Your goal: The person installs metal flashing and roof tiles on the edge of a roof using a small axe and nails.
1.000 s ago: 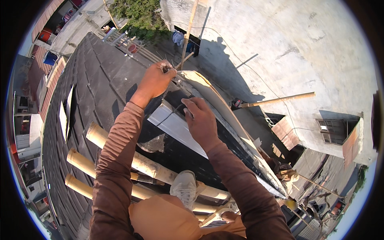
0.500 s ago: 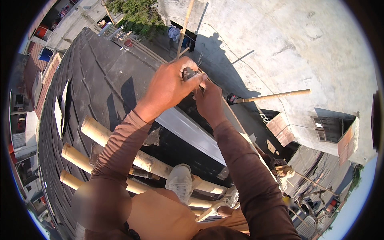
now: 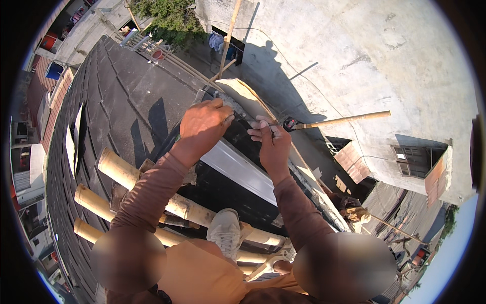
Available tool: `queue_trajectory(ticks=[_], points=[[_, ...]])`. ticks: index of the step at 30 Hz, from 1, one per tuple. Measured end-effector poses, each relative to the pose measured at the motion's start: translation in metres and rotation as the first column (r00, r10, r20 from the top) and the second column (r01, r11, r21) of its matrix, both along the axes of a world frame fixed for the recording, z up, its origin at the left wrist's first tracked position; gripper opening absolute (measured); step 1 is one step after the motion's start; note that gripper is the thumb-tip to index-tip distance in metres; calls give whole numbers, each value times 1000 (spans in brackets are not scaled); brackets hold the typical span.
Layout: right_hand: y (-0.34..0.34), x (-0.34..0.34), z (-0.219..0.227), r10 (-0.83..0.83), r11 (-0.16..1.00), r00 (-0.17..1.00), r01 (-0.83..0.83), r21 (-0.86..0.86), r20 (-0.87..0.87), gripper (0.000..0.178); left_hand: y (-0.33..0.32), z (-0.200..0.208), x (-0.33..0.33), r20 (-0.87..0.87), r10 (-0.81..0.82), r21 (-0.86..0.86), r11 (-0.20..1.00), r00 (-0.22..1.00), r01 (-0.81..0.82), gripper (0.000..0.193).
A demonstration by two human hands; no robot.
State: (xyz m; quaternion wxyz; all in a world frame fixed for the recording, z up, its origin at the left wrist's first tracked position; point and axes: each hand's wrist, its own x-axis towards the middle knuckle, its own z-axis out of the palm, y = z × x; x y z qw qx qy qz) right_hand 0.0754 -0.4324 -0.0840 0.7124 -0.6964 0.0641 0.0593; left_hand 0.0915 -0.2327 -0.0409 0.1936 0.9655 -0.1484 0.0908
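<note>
My left hand [image 3: 205, 126] is closed, its back turned up, above the upper end of a shiny metal strip [image 3: 240, 169]. Whatever its fingertips pinch is hidden or too small to name. To its right and a little apart, my right hand [image 3: 273, 147] has its thumb and fingers curled together near the roof edge; I cannot make out what lies between them. Beyond both hands runs a rough grey mortar edge [image 3: 230, 104] with a pale board [image 3: 243, 93] along its outer side. Black sheeting [image 3: 228, 195] lies beside the metal strip.
Dark roof tiles [image 3: 121, 81] slope away on the left. Bamboo poles [image 3: 119, 167] lie across the roof, with my shoe [image 3: 224, 228] on them. Past the roof edge is a drop to a lane, with a bamboo pole [image 3: 349, 119] jutting out and a concrete wall [image 3: 354, 66] opposite.
My hands were together over the roof edge with a small dark thing between the fingers. They have come apart and lowered, exposing the mortar edge and pale board.
</note>
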Motion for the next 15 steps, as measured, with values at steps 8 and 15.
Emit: queue_trajectory(ticks=[8, 15], points=[[16, 31, 16, -55, 995, 998, 53, -88, -22, 26, -2, -3, 1, 42, 22, 3, 1000, 999, -22, 13], [26, 56, 33, 294, 748, 909, -27, -663, 295, 11, -1, -7, 1, 82, 10, 0, 1000, 997, -10, 13]])
